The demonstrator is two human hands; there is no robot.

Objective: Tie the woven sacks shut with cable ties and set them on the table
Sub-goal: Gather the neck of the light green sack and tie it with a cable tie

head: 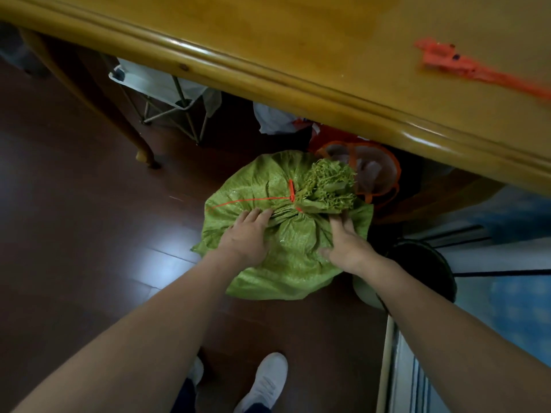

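Observation:
A full green woven sack [286,257] stands on the dark wooden floor in front of me. Its gathered neck is cinched by an orange cable tie [291,190], whose long thin tail runs left across the sack. The frayed mouth fans out beyond the tie. My left hand [247,234] lies flat on the sack's left shoulder, fingertips at the neck. My right hand [346,242] rests on the sack's right shoulder with its fingers reaching toward the neck. A bundle of spare orange cable ties [465,67] lies on the wooden table [298,55] above.
The table edge runs diagonally over the sack. Under it sit an orange-rimmed mesh basket [375,171], white plastic bags [274,117] and a folding wire stand [167,96]. A table leg [140,144] stands left. A dark round bin [423,269] is beside my right arm. My white shoes [265,383] are below.

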